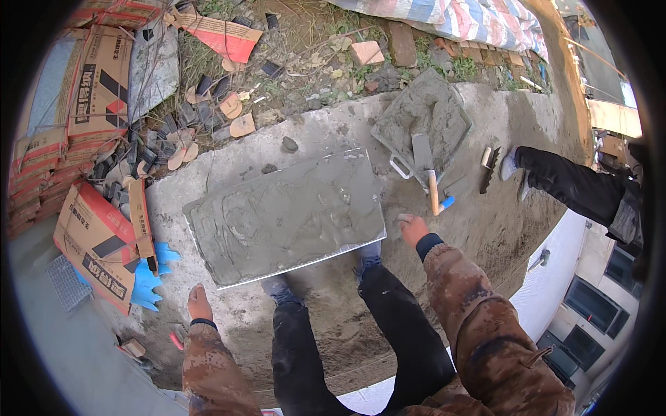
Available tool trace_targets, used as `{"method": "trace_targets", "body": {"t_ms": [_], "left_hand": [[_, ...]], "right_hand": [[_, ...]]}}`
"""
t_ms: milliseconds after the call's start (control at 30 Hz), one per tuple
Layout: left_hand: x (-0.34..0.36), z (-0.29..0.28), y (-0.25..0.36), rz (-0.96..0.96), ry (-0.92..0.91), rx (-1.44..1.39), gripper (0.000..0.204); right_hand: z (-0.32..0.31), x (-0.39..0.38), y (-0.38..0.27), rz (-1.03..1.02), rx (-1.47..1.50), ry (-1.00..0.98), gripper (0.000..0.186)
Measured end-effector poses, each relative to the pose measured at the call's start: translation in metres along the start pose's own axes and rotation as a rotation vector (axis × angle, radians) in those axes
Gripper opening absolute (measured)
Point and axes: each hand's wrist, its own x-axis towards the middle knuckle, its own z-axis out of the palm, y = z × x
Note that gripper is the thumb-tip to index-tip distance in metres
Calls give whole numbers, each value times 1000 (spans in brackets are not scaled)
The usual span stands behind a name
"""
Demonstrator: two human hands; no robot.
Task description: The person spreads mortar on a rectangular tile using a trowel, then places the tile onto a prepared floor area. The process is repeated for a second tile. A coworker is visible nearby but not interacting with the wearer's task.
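Note:
A rectangular slab (284, 215) coated with wet grey mortar lies on the ground in front of my feet, with a pale edge along its near side. My left hand (200, 304) hovers near the slab's near left corner, apart from it, fingers loosely bent and nothing visible in them. Off the slab's right end is my right hand (414, 229), its fingers partly stretched and greyish at the tips; no object shows in it. Past it, a trowel (423, 156) with a wooden handle rests on a square tub (458, 142) of mortar. A blue-handled trowel (446, 202) lies beside the tub.
A notched trowel (488, 170) lies near another person's legs (576, 184) at right. Cardboard boxes (100, 243) and blue plastic (147, 281) stand at left. Broken tile pieces and black scraps (166, 139) litter the far left, with striped sheeting (472, 21) at the back.

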Motion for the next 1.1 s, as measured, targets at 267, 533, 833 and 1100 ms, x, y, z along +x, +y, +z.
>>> {"method": "trace_targets", "body": {"t_ms": [267, 533, 833, 1100], "left_hand": [[92, 58, -38, -224, -48, -420, 55], [101, 67, -44, 103, -46, 73, 59], [84, 87, -24, 26, 109, -57, 57], [66, 90, -22, 107, 141, 167, 54]], "right_hand": [[53, 58, 4, 70, 197, -40, 30], [44, 59, -18, 30, 37, -60, 30], [62, 50, -18, 13, -138, 82, 31], [60, 44, -34, -20, -46, 116, 34]]}}
